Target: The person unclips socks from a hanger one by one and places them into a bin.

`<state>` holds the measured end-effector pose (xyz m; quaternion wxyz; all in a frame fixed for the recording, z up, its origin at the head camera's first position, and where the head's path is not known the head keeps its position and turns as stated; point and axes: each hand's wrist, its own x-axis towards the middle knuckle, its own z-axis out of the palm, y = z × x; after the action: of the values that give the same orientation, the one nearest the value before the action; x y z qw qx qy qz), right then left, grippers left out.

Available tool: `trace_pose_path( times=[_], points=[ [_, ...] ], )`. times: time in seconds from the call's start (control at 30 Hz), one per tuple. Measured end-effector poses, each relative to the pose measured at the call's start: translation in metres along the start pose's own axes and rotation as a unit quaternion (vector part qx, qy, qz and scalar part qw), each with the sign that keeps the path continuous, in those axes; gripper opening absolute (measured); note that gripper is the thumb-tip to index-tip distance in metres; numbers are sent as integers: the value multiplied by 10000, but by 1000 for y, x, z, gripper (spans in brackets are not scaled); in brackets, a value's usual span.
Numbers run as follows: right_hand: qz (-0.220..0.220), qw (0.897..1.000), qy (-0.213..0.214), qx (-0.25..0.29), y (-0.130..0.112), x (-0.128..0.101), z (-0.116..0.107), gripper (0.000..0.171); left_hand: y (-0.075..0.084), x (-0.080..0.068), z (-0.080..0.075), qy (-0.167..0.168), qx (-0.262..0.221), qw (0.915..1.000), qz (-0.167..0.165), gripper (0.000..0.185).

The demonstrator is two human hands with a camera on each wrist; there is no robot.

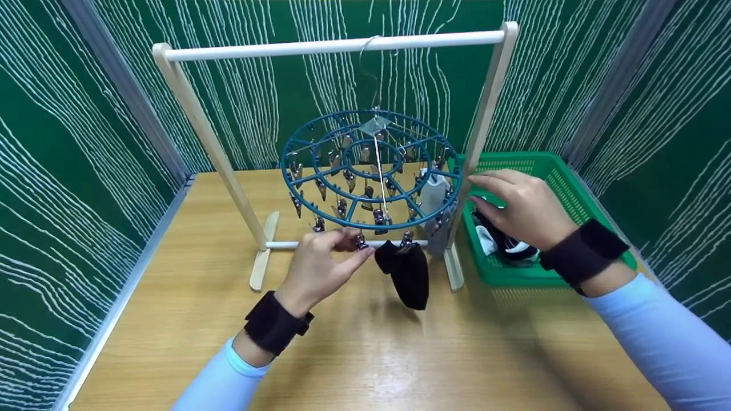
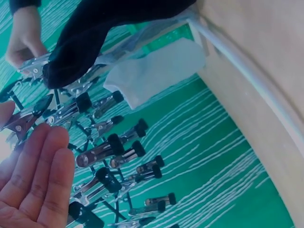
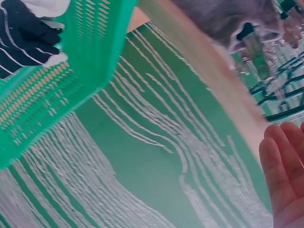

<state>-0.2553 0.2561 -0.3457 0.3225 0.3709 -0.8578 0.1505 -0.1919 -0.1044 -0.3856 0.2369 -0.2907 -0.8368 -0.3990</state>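
A round blue-green clip hanger (image 1: 365,227) hangs by its hook from the white bar of a wooden rack. At its front rim my left hand (image 1: 321,264) pinches a metal clip (image 1: 361,242), which also shows in the left wrist view. Just right of that hand, a black sock (image 1: 410,277) dangles from another clip. A light grey sock (image 1: 435,197) hangs at the hanger's right side, with a darker grey one (image 3: 228,19) near it. My right hand (image 1: 522,208) is in the air by the right upright, fingers loosely extended and holding nothing.
A green basket (image 1: 571,279) stands on the right of the table, with black and white socks (image 1: 508,242) in it. The rack's right upright (image 1: 491,97) rises between hanger and basket. Several bare clips (image 1: 320,188) hang from the rings.
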Motion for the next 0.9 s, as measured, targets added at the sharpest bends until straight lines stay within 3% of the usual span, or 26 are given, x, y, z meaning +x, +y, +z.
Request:
trace_pose_path(
  times=[0.3,0.63,0.7,0.9],
  points=[
    [-345,9992,-209,-57,-12,13,4,38,3,-4,-6,166,707,9973,127,23],
    [-761,9970,-134,37,-13,18,6,32,7,-6,-13,607,824,9947,7,30],
    [-778,9968,-137,76,-14,18,5,32,8,-7,-13,786,898,9927,192,34],
    [-780,9969,-104,42,-20,19,1,31,12,-9,-7,1113,811,9833,1191,34]
  ],
)
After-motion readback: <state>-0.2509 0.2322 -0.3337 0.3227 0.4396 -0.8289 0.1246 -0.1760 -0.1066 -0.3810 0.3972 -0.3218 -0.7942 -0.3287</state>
